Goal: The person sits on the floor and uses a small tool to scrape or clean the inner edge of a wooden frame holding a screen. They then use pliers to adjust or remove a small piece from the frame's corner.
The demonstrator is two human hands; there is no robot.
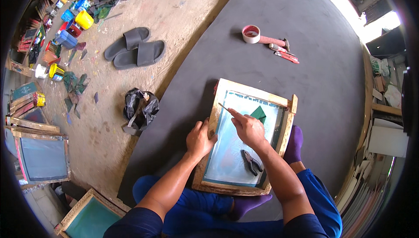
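In the head view, a wooden-framed screen (254, 91) lies tilted slightly off square before the seated person, its near rail close to the crossed legs, above a dark grey surface (323, 94). The left hand (200, 139) is partly curled at the left rail, thumb laid over the wood; whether its fingers clamp the underside cannot be told. The right hand (248, 129) is closed around a thin, dark tool (223, 106), index finger extended along it, the tip directed toward the far left corner of the pale mesh panel (226, 161). A folded green piece (258, 115) lies on the panel just beyond this hand, and black-handled pliers (252, 163) lie on its near right part. Farther off stand a tape roll (251, 34) and, beside it, a hammer (273, 40); sandals (139, 54) lie to the far left. The frame is probably light for its breadth and stiff along its rails, whereas the panel, likely taut and thin, would be liable to puncture by the tool or the pliers. The sound hold is on opposite wooden rails, left and right, with no pressure on the panel.
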